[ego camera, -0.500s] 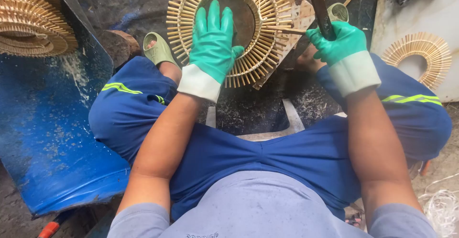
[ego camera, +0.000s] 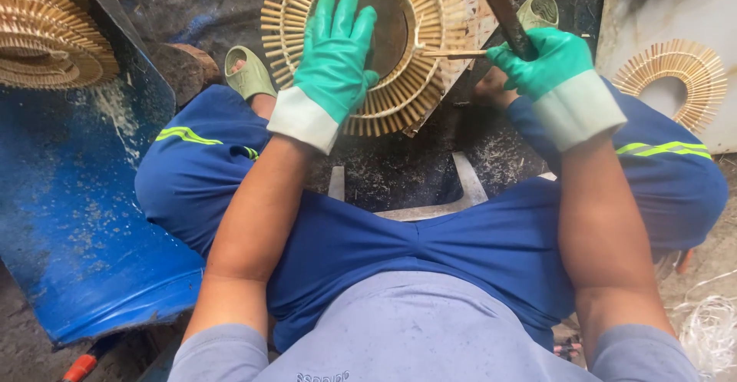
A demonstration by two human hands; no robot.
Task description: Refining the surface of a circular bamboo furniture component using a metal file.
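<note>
the left hand (ego camera: pixel 332 58), in a green rubber glove with a white cuff, lies flat with its fingers spread on the round ring of pale bamboo slats (ego camera: pixel 361 40), pressing over its lower left rim and part of the dark disc in its middle. the ring sits on the dark ground between the person's knees, straight ahead of the body. the right hand (ego camera: pixel 541 63), gloved the same way, is closed in a fist around a dark straight tool handle (ego camera: pixel 500 6) that slants up and out of view; a thin loose bamboo stick (ego camera: pixel 453 54) juts from that fist toward the ring's right rim. a finished bamboo ring (ego camera: pixel 675 75) lies on a pale board at the far right, well apart. stacked bamboo rings (ego camera: pixel 46 36) rest at the upper left above a blue plastic sheet (ego camera: pixel 69 221).
</note>
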